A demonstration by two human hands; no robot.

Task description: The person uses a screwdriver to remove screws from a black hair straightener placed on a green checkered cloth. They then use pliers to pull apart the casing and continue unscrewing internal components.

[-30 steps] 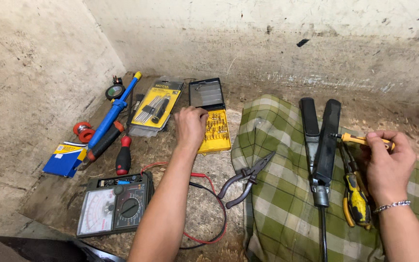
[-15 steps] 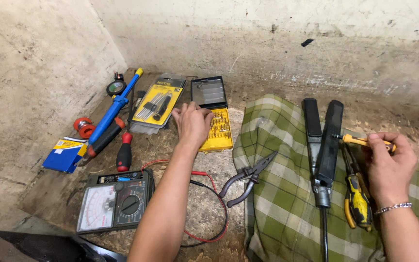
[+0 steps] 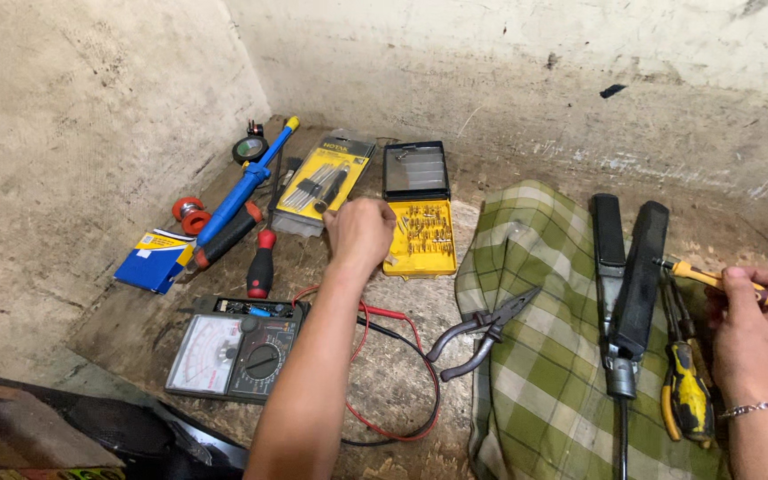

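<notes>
A rough, stained concrete floor [image 3: 384, 391] ran into the corner of two scuffed, pale walls, and the tools were spread across it. The left hand [image 3: 359, 233] reached forward with its fingers curled into a loose fist at the near left edge of an open yellow bit case [image 3: 420, 238]; whether it pinched a bit could not be told, since the back of the hand hid the fingertips. The case lay flat with its dark lid [image 3: 415, 169] folded back, rows of small bits showing in the tray. The right hand [image 3: 751, 333] rested at the far right, fingers closed around a small orange-handled screwdriver [image 3: 693, 272], its tip pointing toward the black hair straightener [image 3: 626, 284] that lay closed on the green checked cloth [image 3: 535, 356].

Judging from this, the work seemed barely begun: the straightener looked whole, no screws or covers lay loose, and the choosing of a bit seemed the step in hand, with the opening up left to do.

Around them, needle-nose pliers [image 3: 484, 331] straddled the cloth's left edge, and yellow-handled pliers [image 3: 686, 382] lay just beside the straightener, close to the right wrist. An analog multimeter [image 3: 235, 345] sat near the left forearm, its red and black leads [image 3: 402, 356] looping under the arm toward the cloth; they could snag an elbow. Farther left lay a packaged screwdriver set [image 3: 322, 182], a blue desoldering pump [image 3: 246, 182], a red-handled screwdriver [image 3: 260, 264] and a small blue box [image 3: 155, 260]
</notes>
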